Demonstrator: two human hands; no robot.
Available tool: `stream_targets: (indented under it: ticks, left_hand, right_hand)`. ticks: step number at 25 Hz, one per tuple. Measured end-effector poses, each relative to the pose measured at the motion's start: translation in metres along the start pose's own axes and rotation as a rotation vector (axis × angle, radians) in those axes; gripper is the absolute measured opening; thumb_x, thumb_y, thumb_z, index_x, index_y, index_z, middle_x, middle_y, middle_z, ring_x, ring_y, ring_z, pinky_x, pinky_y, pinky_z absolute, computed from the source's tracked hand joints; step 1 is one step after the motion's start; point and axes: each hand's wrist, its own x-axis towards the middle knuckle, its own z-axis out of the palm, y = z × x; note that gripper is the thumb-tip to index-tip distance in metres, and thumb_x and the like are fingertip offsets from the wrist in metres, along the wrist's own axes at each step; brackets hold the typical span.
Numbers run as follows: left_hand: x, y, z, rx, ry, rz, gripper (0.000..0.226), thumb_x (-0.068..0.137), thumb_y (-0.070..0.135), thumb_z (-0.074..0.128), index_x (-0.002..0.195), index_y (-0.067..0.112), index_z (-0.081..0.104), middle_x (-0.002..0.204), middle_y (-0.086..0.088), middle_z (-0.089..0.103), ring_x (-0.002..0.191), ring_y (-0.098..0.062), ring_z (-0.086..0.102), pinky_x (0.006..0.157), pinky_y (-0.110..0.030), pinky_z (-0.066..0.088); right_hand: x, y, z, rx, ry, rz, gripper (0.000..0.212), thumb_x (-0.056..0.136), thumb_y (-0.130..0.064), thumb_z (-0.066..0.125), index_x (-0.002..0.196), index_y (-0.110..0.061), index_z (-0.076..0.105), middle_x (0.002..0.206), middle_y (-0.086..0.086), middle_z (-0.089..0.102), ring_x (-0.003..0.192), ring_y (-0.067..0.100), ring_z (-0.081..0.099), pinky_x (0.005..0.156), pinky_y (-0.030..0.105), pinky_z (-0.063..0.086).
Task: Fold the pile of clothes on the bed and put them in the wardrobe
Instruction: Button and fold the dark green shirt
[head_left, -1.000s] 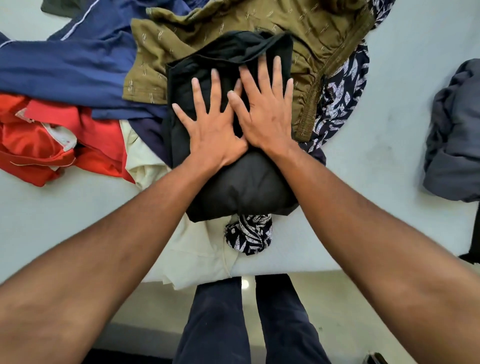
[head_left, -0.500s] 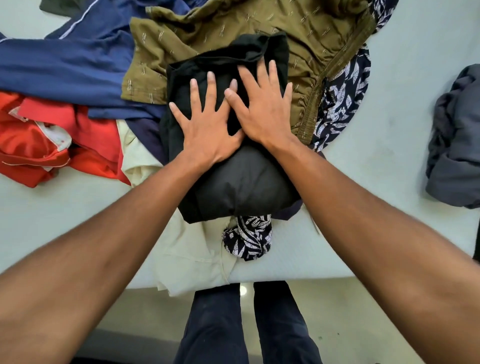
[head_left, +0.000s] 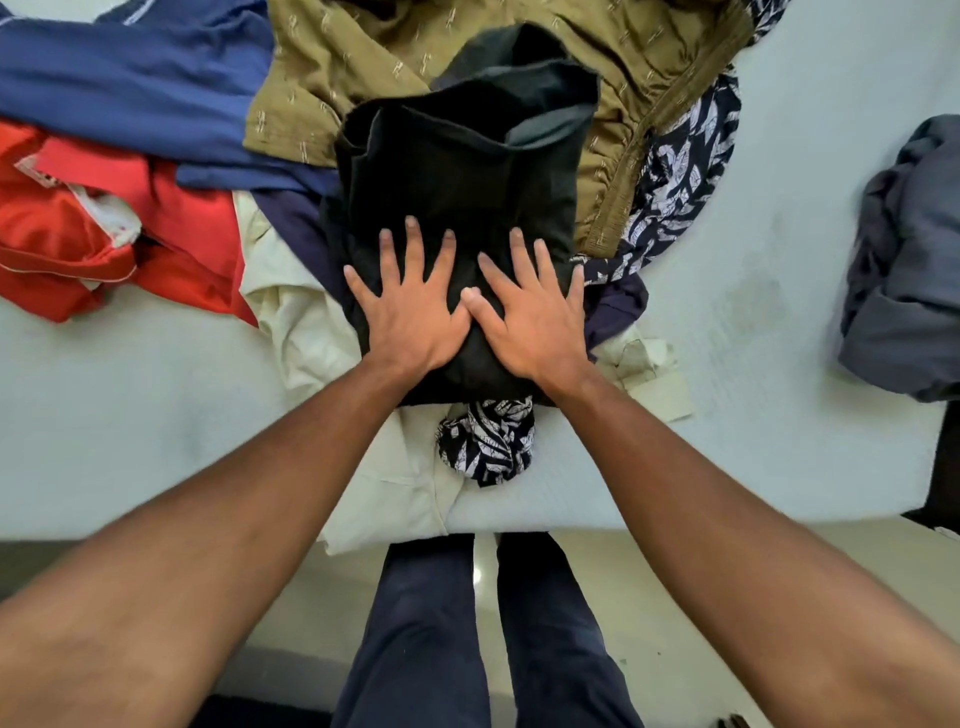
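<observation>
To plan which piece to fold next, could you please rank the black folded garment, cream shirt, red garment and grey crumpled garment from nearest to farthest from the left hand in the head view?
1. Black folded garment: directly under the left hand.
2. Cream shirt: just to its left.
3. Red garment: farther left.
4. Grey crumpled garment: far right.

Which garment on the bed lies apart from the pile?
The grey garment at the right edge; it lies alone, while all the others overlap one another.
</observation>
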Motion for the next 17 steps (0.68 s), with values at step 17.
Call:
stream_targets:
  ticks: [17]
  left_hand:
    - [-0.040,-0.043,-0.035,-0.372,0.070,0.311,0.072,0.059,0.026,0.059,0.131,0.024,0.065,0.126,-0.004,0.069,0.119,-0.023,0.063,0.103,-0.032,0.047]
  right_hand:
    - [-0.028,0.046,-0.053,0.139,0.114,-0.330,0.057,0.063,-0.033,0.072,0.119,-0.030,0.072,0.113,-0.004,0.076,0.105,0.024,0.070,0.091,0.043,0.055]
